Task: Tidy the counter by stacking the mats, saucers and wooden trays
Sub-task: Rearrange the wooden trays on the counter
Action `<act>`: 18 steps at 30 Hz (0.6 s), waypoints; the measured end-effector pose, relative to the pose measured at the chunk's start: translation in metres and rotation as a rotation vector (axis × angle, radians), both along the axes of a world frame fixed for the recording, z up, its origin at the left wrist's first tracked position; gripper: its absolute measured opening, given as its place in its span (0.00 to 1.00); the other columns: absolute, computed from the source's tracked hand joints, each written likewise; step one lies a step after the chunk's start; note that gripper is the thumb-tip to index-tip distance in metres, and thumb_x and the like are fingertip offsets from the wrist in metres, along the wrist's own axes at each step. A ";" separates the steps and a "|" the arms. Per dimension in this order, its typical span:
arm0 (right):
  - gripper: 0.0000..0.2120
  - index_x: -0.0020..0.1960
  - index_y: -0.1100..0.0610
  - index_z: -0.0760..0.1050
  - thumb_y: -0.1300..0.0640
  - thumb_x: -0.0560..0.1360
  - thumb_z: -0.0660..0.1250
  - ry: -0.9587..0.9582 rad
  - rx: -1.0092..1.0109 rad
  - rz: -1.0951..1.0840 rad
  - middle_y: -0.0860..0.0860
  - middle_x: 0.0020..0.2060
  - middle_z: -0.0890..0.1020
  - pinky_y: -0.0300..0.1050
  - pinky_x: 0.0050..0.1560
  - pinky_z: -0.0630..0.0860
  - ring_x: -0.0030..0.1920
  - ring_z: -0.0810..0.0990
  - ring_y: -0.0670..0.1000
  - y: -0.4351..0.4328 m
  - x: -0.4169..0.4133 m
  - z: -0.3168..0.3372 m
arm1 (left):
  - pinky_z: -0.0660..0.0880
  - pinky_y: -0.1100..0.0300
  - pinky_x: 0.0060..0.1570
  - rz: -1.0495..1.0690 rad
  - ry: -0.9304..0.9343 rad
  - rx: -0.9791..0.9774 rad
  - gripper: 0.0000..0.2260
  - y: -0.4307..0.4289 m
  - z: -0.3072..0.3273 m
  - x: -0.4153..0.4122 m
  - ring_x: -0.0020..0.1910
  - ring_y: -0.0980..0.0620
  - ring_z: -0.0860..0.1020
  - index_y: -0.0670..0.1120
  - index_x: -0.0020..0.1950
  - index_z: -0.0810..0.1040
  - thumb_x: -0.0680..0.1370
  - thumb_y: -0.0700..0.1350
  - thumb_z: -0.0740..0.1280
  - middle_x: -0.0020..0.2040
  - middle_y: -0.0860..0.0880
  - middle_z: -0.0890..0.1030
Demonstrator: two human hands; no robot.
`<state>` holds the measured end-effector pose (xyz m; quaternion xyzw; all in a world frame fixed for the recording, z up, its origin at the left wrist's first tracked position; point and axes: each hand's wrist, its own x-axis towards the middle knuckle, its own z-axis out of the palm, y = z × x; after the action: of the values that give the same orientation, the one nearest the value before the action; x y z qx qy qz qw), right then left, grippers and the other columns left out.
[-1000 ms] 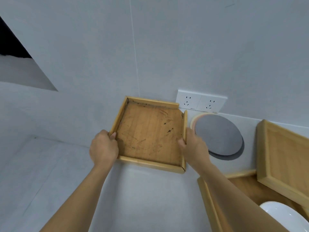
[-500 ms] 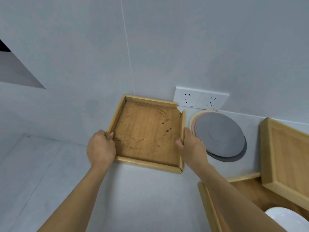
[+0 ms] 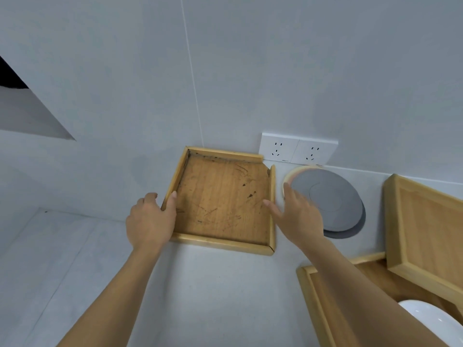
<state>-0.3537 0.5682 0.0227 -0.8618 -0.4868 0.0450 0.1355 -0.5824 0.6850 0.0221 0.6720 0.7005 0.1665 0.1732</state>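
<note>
A scratched wooden tray (image 3: 220,199) lies flat on the white counter against the wall. My left hand (image 3: 150,221) still grips its left rim, thumb inside the tray. My right hand (image 3: 298,216) hovers open over the tray's right rim, fingers spread, off the wood. To the right sits a stack of round mats (image 3: 333,196), grey on top with pink and cream edges showing. A lighter wooden tray (image 3: 426,229) rests tilted across a larger wooden tray (image 3: 310,296) at the lower right, which also holds a white saucer (image 3: 436,321).
A double wall socket (image 3: 298,149) is just behind the tray and mats. The white counter (image 3: 200,296) stretches toward me and to the left. A dark opening (image 3: 10,76) shows at the upper left.
The scratched tray has come down flat on the counter. My right hand has let go of its right rim and opened; my left hand keeps its grip.
</note>
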 end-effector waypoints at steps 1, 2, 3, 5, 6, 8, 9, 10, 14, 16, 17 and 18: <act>0.30 0.64 0.63 0.67 0.39 0.75 0.56 -0.054 0.058 0.012 0.57 0.46 0.80 0.51 0.45 0.72 0.47 0.78 0.59 -0.002 0.002 0.000 | 0.69 0.46 0.58 -0.012 0.007 0.020 0.27 -0.003 0.004 0.001 0.61 0.39 0.72 0.40 0.66 0.70 0.78 0.59 0.56 0.61 0.39 0.76; 0.33 0.64 0.64 0.68 0.38 0.74 0.54 -0.093 0.110 0.019 0.57 0.45 0.81 0.52 0.45 0.73 0.45 0.80 0.59 -0.006 0.003 0.001 | 0.67 0.45 0.60 -0.024 0.013 0.042 0.28 -0.006 0.009 0.002 0.62 0.39 0.71 0.40 0.68 0.69 0.78 0.60 0.56 0.63 0.38 0.75; 0.35 0.65 0.64 0.69 0.37 0.72 0.53 -0.115 0.151 0.021 0.57 0.46 0.82 0.52 0.45 0.75 0.46 0.80 0.59 -0.009 0.004 0.002 | 0.65 0.46 0.62 -0.034 0.015 0.064 0.28 -0.008 0.012 0.004 0.64 0.39 0.70 0.40 0.69 0.67 0.78 0.60 0.56 0.65 0.38 0.73; 0.35 0.67 0.63 0.67 0.37 0.72 0.52 -0.138 0.181 0.018 0.57 0.54 0.81 0.54 0.51 0.74 0.52 0.80 0.58 -0.017 0.007 0.008 | 0.63 0.46 0.65 -0.063 0.002 0.104 0.29 -0.014 0.020 0.008 0.66 0.40 0.68 0.40 0.70 0.65 0.78 0.60 0.55 0.67 0.39 0.71; 0.35 0.68 0.62 0.66 0.37 0.72 0.52 -0.158 0.194 0.014 0.57 0.57 0.80 0.55 0.54 0.73 0.56 0.79 0.58 -0.021 0.008 0.012 | 0.62 0.47 0.67 -0.081 -0.013 0.118 0.30 -0.017 0.024 0.010 0.68 0.40 0.67 0.41 0.71 0.64 0.78 0.60 0.55 0.68 0.39 0.70; 0.35 0.70 0.60 0.64 0.38 0.72 0.52 -0.202 0.229 -0.018 0.57 0.62 0.77 0.56 0.58 0.71 0.61 0.76 0.57 -0.032 0.013 0.018 | 0.60 0.47 0.68 -0.120 -0.041 0.150 0.30 -0.023 0.029 0.018 0.68 0.41 0.66 0.41 0.71 0.64 0.77 0.60 0.55 0.69 0.40 0.70; 0.35 0.71 0.59 0.63 0.38 0.72 0.52 -0.207 0.240 -0.035 0.57 0.64 0.75 0.57 0.60 0.69 0.63 0.74 0.57 -0.037 0.016 0.021 | 0.60 0.48 0.68 -0.135 -0.052 0.167 0.29 -0.025 0.032 0.022 0.68 0.41 0.66 0.41 0.71 0.64 0.77 0.60 0.56 0.68 0.40 0.70; 0.35 0.72 0.57 0.61 0.38 0.72 0.52 -0.202 0.243 -0.056 0.57 0.66 0.73 0.58 0.62 0.67 0.66 0.72 0.57 -0.044 0.019 0.024 | 0.60 0.48 0.67 -0.154 -0.061 0.183 0.29 -0.028 0.033 0.026 0.68 0.41 0.66 0.41 0.71 0.65 0.77 0.60 0.56 0.68 0.40 0.71; 0.34 0.73 0.52 0.55 0.37 0.73 0.52 -0.259 0.228 -0.147 0.58 0.70 0.66 0.59 0.69 0.58 0.71 0.63 0.58 -0.075 0.035 0.036 | 0.60 0.47 0.69 -0.239 -0.089 0.217 0.30 -0.044 0.039 0.049 0.69 0.42 0.65 0.43 0.71 0.64 0.77 0.62 0.55 0.69 0.41 0.70; 0.34 0.74 0.50 0.53 0.35 0.73 0.52 -0.276 0.224 -0.203 0.58 0.72 0.62 0.59 0.71 0.52 0.73 0.59 0.58 -0.094 0.046 0.043 | 0.57 0.48 0.71 -0.303 -0.081 0.251 0.34 -0.055 0.042 0.063 0.71 0.43 0.63 0.43 0.73 0.63 0.75 0.65 0.52 0.71 0.40 0.67; 0.35 0.74 0.49 0.52 0.34 0.72 0.51 -0.274 0.228 -0.228 0.58 0.73 0.61 0.59 0.71 0.50 0.73 0.57 0.58 -0.103 0.051 0.047 | 0.55 0.49 0.71 -0.339 -0.069 0.270 0.36 -0.060 0.044 0.070 0.72 0.44 0.62 0.44 0.73 0.62 0.74 0.66 0.50 0.72 0.41 0.65; 0.36 0.75 0.48 0.51 0.33 0.72 0.51 -0.275 0.235 -0.255 0.58 0.73 0.59 0.59 0.71 0.49 0.74 0.56 0.58 -0.113 0.058 0.050 | 0.54 0.50 0.72 -0.374 -0.052 0.293 0.37 -0.066 0.047 0.078 0.73 0.45 0.60 0.44 0.73 0.62 0.72 0.68 0.48 0.73 0.41 0.64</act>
<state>-0.2959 0.4549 0.0728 -0.8926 -0.3898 -0.1476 0.1720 -0.5045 0.6194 0.0691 0.8035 0.5275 0.2488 0.1195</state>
